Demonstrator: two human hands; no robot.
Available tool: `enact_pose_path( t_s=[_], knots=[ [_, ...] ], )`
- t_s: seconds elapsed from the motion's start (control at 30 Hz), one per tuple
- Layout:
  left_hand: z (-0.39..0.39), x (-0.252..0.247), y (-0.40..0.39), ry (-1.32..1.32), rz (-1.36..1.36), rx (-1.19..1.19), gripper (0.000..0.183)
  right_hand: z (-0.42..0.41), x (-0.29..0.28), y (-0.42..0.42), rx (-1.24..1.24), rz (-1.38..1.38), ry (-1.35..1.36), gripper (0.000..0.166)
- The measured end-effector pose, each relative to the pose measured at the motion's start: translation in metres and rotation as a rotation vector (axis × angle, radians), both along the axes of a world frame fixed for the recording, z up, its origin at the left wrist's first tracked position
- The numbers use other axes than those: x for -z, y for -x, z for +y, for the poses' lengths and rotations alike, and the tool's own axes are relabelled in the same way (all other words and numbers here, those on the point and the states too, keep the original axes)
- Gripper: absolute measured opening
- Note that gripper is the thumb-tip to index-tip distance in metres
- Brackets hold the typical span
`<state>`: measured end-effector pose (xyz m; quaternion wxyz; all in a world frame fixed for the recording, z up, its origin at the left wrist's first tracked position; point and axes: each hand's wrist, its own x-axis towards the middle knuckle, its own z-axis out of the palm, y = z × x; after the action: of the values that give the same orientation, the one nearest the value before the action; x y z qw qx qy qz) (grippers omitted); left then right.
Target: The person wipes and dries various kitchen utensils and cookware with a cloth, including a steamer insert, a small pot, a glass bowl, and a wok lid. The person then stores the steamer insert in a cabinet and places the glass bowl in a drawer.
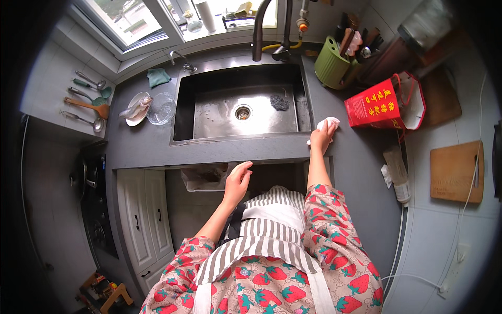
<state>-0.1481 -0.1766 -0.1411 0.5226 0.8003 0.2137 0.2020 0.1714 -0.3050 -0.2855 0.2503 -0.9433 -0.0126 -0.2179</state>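
Note:
My right hand (pixel 322 135) presses a pale pink cloth (pixel 331 122) onto the grey countertop (pixel 349 157), just right of the steel sink (pixel 219 117). Nothing is in my left hand (pixel 238 179), which hovers in front of the counter's edge with its fingers slightly bent. A dark scouring pad (pixel 279 103) lies in the sink, right of the drain (pixel 243 112). Left of the sink, a fish (pixel 137 109) rests on a white oval plate (pixel 132 122), beside a clear glass bowl (pixel 160 109). A folded teal cloth (pixel 158 77) lies behind them.
A black faucet (pixel 257 35) rises behind the sink. At the right stand a green utensil holder (pixel 331 64), a red paper bag (pixel 372 104) and a plastic bottle (pixel 398 172). A lined bin (pixel 204 184) hangs below the counter edge. The stove (pixel 98 204) is at the left.

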Motion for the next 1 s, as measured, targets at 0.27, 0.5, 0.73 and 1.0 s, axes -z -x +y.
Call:
enact_pose_path(
  t_s=[0.27,0.5,0.73,1.0],
  knots=[
    [0.025,-0.006,-0.016,0.025,0.024,-0.137,0.027,0.070,-0.080,-0.009,-1.050,1.254,-1.709,0.037],
    [0.054,-0.032,-0.052,-0.019,0.034,-0.299,0.027,0.106,-0.087,0.019,-0.628,1.420,-1.273,0.040],
    [0.058,-0.037,-0.067,0.000,0.041,-0.413,0.028,0.114,-0.118,-0.021,-1.008,1.294,-1.271,0.029],
    [0.071,-0.047,-0.072,0.005,0.045,-0.489,0.029,0.117,-0.150,-0.023,-1.157,0.466,0.340,0.031]
  ],
)
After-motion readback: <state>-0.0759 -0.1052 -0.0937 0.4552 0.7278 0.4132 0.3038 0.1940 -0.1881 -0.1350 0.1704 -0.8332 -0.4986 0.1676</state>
